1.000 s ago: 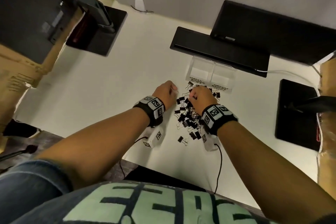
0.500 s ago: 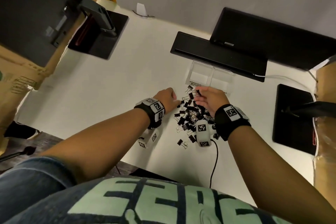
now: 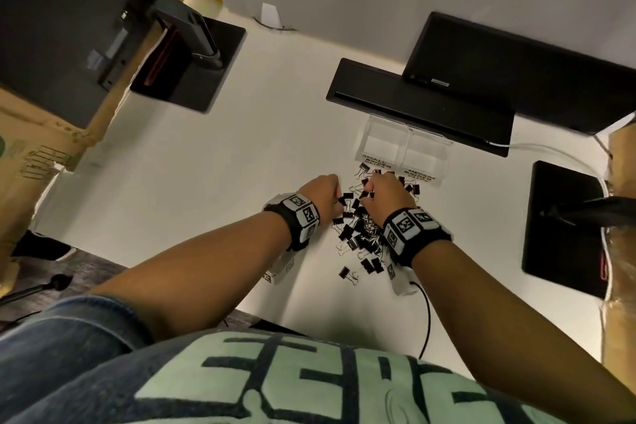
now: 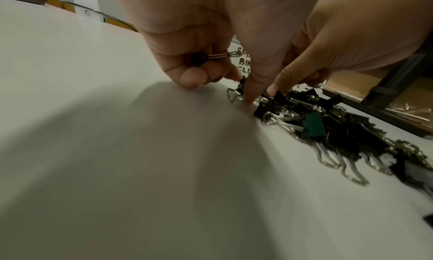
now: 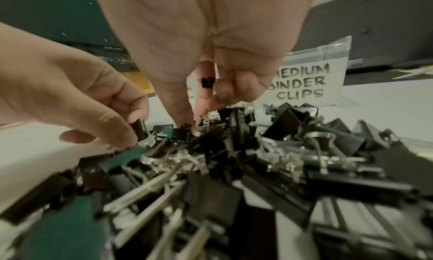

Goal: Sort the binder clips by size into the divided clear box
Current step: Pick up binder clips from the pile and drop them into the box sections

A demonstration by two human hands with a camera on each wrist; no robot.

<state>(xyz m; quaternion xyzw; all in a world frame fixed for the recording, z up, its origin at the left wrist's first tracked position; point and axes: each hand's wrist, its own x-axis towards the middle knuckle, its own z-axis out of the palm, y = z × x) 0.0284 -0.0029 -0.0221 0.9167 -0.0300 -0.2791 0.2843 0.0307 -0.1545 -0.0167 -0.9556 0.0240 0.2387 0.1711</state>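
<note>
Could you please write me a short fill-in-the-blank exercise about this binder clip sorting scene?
1. The label in front of the clear box's right compartment reads ____ binder clips.
2. The pile of binder clips lies on the ____, outside the box.
3. The left hand holds a small clip in its curled ____.
4. Both compartments of the box look ____.

Missing words: medium; table; fingers; empty

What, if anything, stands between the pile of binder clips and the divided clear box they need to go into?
Nothing visible does. The pile of binder clips lies on the table directly in front of the divided clear box, whose two compartments are open on top. Both hands are at the pile's far edge.
</note>
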